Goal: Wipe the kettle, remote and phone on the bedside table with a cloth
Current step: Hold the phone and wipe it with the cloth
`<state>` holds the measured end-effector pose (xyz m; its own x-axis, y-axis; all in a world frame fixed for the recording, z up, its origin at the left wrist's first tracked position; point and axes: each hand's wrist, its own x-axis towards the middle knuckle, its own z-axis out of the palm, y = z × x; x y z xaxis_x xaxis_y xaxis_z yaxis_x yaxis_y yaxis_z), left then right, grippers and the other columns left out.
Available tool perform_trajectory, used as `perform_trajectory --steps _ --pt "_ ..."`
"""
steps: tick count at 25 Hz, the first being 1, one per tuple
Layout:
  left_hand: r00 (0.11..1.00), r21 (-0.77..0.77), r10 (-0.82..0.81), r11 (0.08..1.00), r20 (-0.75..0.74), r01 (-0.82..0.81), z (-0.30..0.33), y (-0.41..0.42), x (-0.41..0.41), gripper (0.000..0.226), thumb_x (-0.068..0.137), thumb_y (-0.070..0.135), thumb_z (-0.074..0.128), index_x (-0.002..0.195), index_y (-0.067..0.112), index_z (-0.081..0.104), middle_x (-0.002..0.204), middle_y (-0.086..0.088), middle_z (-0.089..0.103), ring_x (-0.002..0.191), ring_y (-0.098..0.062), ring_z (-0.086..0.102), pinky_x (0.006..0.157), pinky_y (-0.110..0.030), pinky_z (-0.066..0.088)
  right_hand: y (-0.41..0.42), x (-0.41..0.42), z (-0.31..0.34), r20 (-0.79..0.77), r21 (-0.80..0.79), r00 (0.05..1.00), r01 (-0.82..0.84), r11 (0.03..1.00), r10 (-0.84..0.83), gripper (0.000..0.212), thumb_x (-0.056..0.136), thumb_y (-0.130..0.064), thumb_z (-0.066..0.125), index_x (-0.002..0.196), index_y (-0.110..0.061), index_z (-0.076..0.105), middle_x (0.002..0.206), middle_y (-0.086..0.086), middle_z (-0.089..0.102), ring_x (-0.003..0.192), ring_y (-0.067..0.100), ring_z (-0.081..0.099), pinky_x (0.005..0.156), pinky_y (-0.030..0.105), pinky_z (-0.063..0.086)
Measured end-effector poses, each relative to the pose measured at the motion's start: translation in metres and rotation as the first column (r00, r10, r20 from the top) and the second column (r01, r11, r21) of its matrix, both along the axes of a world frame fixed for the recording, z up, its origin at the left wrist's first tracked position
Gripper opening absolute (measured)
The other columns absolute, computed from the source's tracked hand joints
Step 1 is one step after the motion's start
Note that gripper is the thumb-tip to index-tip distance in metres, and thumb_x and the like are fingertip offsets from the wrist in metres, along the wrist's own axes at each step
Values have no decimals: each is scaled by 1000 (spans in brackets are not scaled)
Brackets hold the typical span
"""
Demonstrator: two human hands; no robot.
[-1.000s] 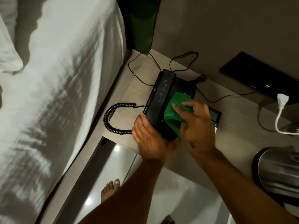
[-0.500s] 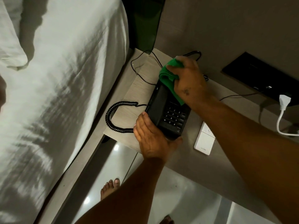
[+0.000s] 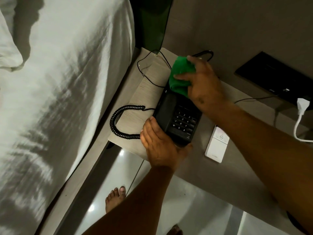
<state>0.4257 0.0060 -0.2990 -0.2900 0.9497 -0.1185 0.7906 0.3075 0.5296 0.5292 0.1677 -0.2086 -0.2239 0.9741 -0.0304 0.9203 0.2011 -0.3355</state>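
Note:
A black desk phone (image 3: 176, 119) with a keypad sits on the bedside table (image 3: 237, 170). My left hand (image 3: 160, 146) grips its near left corner. My right hand (image 3: 203, 83) presses a folded green cloth (image 3: 180, 75) onto the phone's far end, hiding that part. The coiled handset cord (image 3: 118, 122) loops to the left. A white remote (image 3: 217, 145) lies flat to the right of the phone. The kettle is out of view behind my right arm.
The bed with white sheets (image 3: 59, 99) runs close along the left. Thin black cables (image 3: 152, 68) trail behind the phone. A black wall panel (image 3: 274, 78) and a white plug (image 3: 303, 106) with its cord are at the right. My bare foot (image 3: 115, 199) stands on the glossy floor.
My right hand swept the cloth from the keypad up to the phone's far end, where it now stays. The keypad and the white remote came into sight. My left hand kept its hold.

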Motion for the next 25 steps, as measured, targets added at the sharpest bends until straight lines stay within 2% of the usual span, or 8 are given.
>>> perform_trajectory --steps 4,6,10,14,16,18,22,25 --pt "1000 -7 -5 1000 8 5 0 1 0 135 52 75 71 150 -3 21 150 -22 38 143 -37 35 121 -55 25 8 -6 -3 30 32 995 -97 995 96 49 76 8 60 115 -19 68 139 9 50 129 35 36 108 41 36" --pt "1000 -14 0 1000 17 0 0 1 0 136 52 77 69 150 -3 21 151 -22 38 143 -38 35 121 -55 24 -30 -12 -3 42 73 982 -184 980 182 46 72 8 65 109 -18 72 135 9 55 125 38 40 99 48 44" --pt "999 21 4 1000 35 -4 -3 0 1 131 59 83 54 149 -7 23 150 -26 40 141 -41 36 119 -58 27 -95 -8 -7 109 67 939 -335 940 327 36 71 -8 60 102 -22 73 129 9 60 122 32 38 83 52 52" --pt "1000 12 -1 1000 9 1 -2 0 0 136 53 77 69 150 -5 24 151 -23 39 142 -38 35 120 -55 25 -29 2 -1 113 32 985 -138 990 133 47 73 9 66 111 -20 70 136 9 52 126 37 39 98 51 45" --pt "1000 10 -8 1000 9 8 1 0 0 135 53 75 71 151 -5 24 151 -23 38 143 -38 35 120 -55 24 14 2 4 58 11 998 7 1000 -7 43 80 7 61 115 -17 68 136 11 47 126 34 38 105 42 39" --pt "1000 8 -7 1000 15 7 2 0 0 136 53 74 72 151 -5 22 151 -23 38 144 -38 34 121 -54 23 23 -5 8 59 3 998 24 1000 -24 40 82 2 58 116 -16 68 137 11 46 125 33 38 105 40 39" --pt "999 -8 10 1000 44 -10 3 0 1 137 53 77 69 152 -4 20 154 -23 35 146 -38 32 122 -53 19 -44 -25 4 147 103 951 -289 952 273 33 76 -3 59 103 -16 74 130 10 58 122 39 45 92 49 47" --pt "999 18 16 1000 52 -17 1 -1 2 127 62 79 56 151 -6 22 155 -24 35 146 -38 33 123 -53 20 -97 -22 -7 179 61 888 -439 896 423 30 71 -15 66 99 -20 75 127 8 61 119 36 45 88 49 48"
